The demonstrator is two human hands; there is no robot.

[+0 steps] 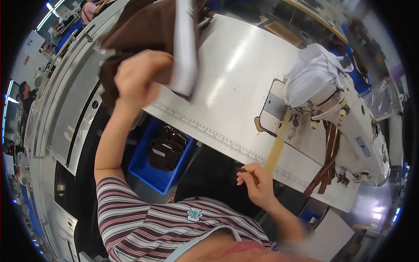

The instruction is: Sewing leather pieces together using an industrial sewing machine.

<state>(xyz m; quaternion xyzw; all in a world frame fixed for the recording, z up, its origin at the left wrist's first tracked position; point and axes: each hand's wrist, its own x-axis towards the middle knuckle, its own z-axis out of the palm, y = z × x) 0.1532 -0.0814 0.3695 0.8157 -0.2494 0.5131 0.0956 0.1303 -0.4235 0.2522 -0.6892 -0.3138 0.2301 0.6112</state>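
Note:
My left hand (140,76) is raised at the upper left and is closed on a dark brown fabric piece (137,30) together with a white sheet (185,48) that hangs down over the table edge. My right hand (256,181) hovers at the near edge of the white sewing table (235,74), fingers curled, pinching what looks like a small dark piece beside a yellow tape strip (276,146). A white sewing machine (349,118) stands to the right, its head wrapped in white cloth (316,72). Brown straps (328,161) hang from its front.
A blue bin (144,168) holding dark brown pieces sits under the table to my left. A ruler scale (209,131) runs along the table's near edge. A long grey work surface (70,109) lies at the left, with other people far off at the upper left.

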